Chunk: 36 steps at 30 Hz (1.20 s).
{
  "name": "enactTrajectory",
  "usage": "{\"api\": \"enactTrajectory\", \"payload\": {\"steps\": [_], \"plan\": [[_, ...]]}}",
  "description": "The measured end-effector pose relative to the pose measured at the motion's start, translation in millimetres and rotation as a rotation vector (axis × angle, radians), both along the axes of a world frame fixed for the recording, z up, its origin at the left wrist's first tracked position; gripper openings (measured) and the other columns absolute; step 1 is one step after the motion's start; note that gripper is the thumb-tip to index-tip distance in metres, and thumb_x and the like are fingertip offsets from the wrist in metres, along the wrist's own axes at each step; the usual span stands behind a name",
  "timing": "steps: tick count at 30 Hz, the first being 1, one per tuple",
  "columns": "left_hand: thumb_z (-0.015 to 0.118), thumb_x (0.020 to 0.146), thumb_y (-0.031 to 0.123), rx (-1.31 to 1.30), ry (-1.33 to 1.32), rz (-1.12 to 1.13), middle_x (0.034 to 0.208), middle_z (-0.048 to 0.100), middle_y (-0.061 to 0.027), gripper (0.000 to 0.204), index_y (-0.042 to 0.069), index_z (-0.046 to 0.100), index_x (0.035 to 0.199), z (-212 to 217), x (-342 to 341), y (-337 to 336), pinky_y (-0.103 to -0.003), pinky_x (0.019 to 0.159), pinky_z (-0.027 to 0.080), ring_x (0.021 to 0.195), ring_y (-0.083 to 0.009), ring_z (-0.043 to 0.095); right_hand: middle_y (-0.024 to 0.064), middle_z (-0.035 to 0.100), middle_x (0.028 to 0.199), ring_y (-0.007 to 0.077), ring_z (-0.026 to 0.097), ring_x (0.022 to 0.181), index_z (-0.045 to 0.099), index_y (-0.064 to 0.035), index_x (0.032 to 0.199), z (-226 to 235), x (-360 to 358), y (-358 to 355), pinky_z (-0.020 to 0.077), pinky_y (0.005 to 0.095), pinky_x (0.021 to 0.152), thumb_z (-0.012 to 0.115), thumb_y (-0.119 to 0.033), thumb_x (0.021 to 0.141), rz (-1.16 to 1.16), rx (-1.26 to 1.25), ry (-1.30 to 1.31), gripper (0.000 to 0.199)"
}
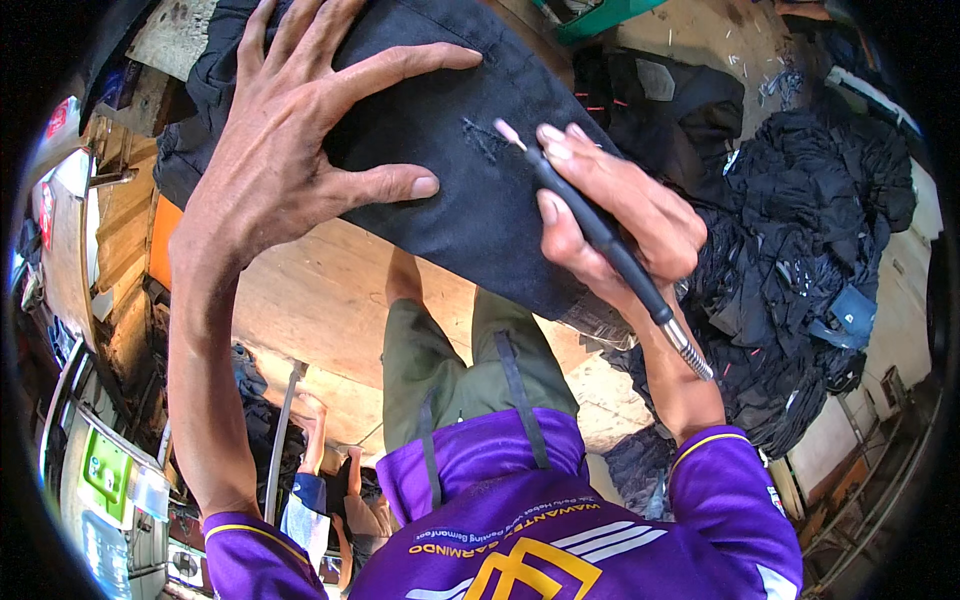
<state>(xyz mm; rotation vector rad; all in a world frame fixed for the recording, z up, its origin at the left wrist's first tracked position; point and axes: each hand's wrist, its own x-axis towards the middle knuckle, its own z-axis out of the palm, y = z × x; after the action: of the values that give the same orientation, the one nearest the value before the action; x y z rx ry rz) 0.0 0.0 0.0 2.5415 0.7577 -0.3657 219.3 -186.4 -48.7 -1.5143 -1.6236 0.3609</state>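
Black denim cloth [430,125], likely part of a garment, stretches across the work surface in front of me. My left hand [280,135] lies spread over it, thumb and forefinger wide apart, pressing on the fabric. Between the two hands is a small frayed, scuffed patch [484,142] in the denim. My right hand [635,210] grips a black pen-shaped rotary grinder [602,238] like a pencil. Its pinkish grinding tip [507,130] is at the edge of the frayed patch; whether it touches the cloth I cannot tell. A metal spring sleeve [688,350] ends the tool near my wrist.
To the right lies a large heap of crumpled black garments [800,230], with a blue piece [850,315] on it. More black cloth [655,110] sits beyond my right hand. A green container [600,12] is at the far edge. Another person's leg [313,435] shows at lower left.
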Motion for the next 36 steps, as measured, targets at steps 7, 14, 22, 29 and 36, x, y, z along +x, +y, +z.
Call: {"api": "enactTrajectory", "payload": {"steps": [7,14,22,29,36], "plan": [[0.083,0.082,0.077,0.071,-0.055,0.045,0.185,0.012,-0.0228,0.079,0.040,0.069,0.151,-0.7,4.1,-16.0,-0.064,0.135,-0.002,0.171,-0.0457,0.001,0.0228,0.084,0.108,0.0357,0.082,0.110,0.082,0.0065,0.113,-2.0,-7.5,16.6,0.0634,0.0482,0.106,0.086,-0.002,0.083,0.052,0.008,-0.020,0.031],[0.084,0.080,0.077,0.110,-0.055,0.025,0.185,0.013,-0.0229,0.080,0.040,0.069,0.150,-4.5,4.8,-12.8,-0.064,0.135,-0.001,0.171,-0.0457,0.001,0.0236,0.083,0.105,0.0364,0.083,0.108,0.082,0.0073,0.110,-1.4,-4.7,12.7,0.0638,0.0494,0.105,0.084,-0.002,0.082,0.050,0.006,-0.028,0.030],[0.087,0.079,0.075,0.146,-0.062,0.030,0.184,0.014,-0.0250,0.081,0.037,0.071,0.149,-4.7,8.4,-15.8,-0.064,0.135,0.000,0.171,-0.0465,0.001,0.0179,0.083,0.096,0.0319,0.085,0.098,0.083,0.0043,0.101,-4.2,1.9,2.4,0.0688,0.0449,0.096,0.087,-0.004,0.076,0.009,0.030,-0.040,0.026],[0.089,0.078,0.070,0.118,-0.082,0.015,0.183,0.015,-0.0259,0.081,0.034,0.072,0.148,-3.3,8.5,-12.8,-0.063,0.135,0.001,0.171,-0.0470,0.002,0.0182,0.083,0.097,0.0320,0.084,0.099,0.083,0.0045,0.100,-2.4,5.3,-10.3,0.0686,0.0454,0.097,0.086,-0.004,0.077,-0.005,0.012,-0.034,0.025],[0.090,0.077,0.072,0.128,-0.014,0.031,0.183,0.015,-0.0258,0.082,0.033,0.072,0.147,1.1,14.7,-16.0,-0.063,0.135,0.001,0.171,-0.0470,0.002,0.0189,0.083,0.098,0.0324,0.084,0.100,0.083,0.0045,0.101,2.4,8.6,-22.3,0.0682,0.0460,0.098,0.086,-0.004,0.078,-0.016,-0.029,-0.034,0.025]]}}
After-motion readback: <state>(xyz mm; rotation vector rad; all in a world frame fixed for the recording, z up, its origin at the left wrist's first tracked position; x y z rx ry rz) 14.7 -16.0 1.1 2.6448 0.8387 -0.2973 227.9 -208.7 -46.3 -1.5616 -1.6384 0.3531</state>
